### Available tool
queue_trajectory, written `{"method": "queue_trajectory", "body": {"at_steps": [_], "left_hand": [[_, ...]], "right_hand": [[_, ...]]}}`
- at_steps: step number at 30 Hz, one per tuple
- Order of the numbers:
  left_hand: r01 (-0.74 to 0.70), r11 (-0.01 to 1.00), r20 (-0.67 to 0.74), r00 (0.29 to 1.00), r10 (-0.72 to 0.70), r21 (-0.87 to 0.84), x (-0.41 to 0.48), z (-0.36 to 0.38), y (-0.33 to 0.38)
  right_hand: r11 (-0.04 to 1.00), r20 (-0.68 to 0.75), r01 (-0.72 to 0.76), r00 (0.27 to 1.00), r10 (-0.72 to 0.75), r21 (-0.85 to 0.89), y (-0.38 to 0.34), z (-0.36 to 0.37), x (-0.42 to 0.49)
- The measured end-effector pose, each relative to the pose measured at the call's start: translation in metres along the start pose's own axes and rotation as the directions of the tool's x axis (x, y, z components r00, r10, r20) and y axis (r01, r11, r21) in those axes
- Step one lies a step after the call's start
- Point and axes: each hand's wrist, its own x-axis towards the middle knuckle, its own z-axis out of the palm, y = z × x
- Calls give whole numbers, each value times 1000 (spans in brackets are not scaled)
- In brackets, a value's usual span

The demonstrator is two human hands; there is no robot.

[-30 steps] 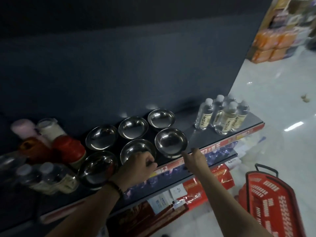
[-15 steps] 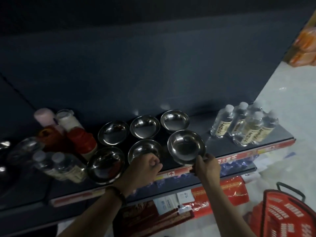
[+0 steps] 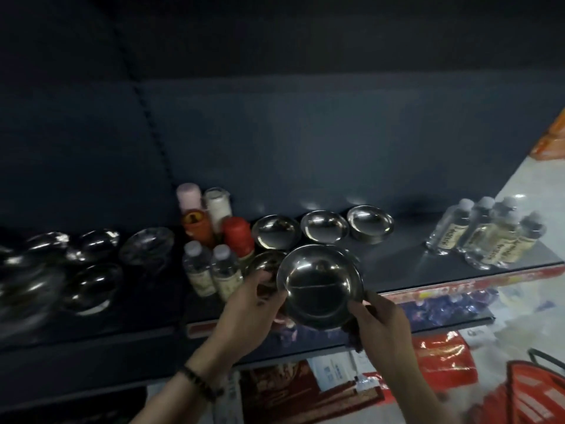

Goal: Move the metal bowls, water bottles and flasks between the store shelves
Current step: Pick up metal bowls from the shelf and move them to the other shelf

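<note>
Stainless-steel round bowl (image 3: 321,289) hung just clear of the front edge of the dark store shelf (image 3: 406,261), tipped toward the camera so its hollow showed. The right hand (image 3: 382,328) pinched the near right rim, thumb over the edge and fingers curled beneath. The left hand (image 3: 247,313) was curled at the left rim and appeared to share the hold. A second shiny bowl (image 3: 263,264) showed just behind its thumb; whether that one was gripped too could not be told in the dim light.

Three more steel bowls (image 3: 324,231) stood in a row at the back of the shelf. A cluster of clear water bottles with pale caps (image 3: 489,237) stood well to the right. Two smaller clear bottles (image 3: 211,270) stood just left of the hands, with the pink, white, orange and red flasks (image 3: 238,240) behind them. On the neighbouring bay to the left lay several blurred dark bowls (image 3: 91,270).

The step in hand looked like the carry: the bowl was picked up but not yet placed. Most of the task seemed to remain, since bowls, bottles and flasks all stood on this shelf. The left bay, where bowls were gathered, seemed a likely destination, though that was a guess. Getting there would call for lifting the bowl high enough to pass over the two bottles and the flasks. It would then need a bare patch to go down on, without knocking its neighbours.
</note>
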Motion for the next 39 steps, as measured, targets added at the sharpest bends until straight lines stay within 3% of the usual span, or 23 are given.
{"method": "queue_trajectory", "body": {"at_steps": [7,11,15,19,23,32,36,39], "left_hand": [[47,998,-186,982,-38,43,-62,-135,-35],[64,990,-290,957,-25,124,-76,-199,-44],[98,978,-426,905,-12,183,-78,-247,-48],[154,959,-538,843,-3,237,-77,-288,-51],[205,945,-625,780,0,256,-73,-341,-64],[190,964,-757,653,18,187,-62,-472,-88],[140,978,-753,657,27,158,-46,-557,-112],[109,987,-747,664,15,117,-29,-617,-131]], "right_hand": [[994,118,108,987,-105,-15,-41,118,-54],[989,197,125,971,-139,81,-73,169,-67],[979,307,196,929,-205,62,-94,219,-50],[981,391,156,901,-191,120,-119,270,-31],[962,441,245,855,-272,118,-141,334,-13],[887,511,459,750,-420,55,-219,476,-14],[867,502,494,734,-458,68,-250,561,-6],[895,525,444,750,-402,51,-269,629,3]]}}
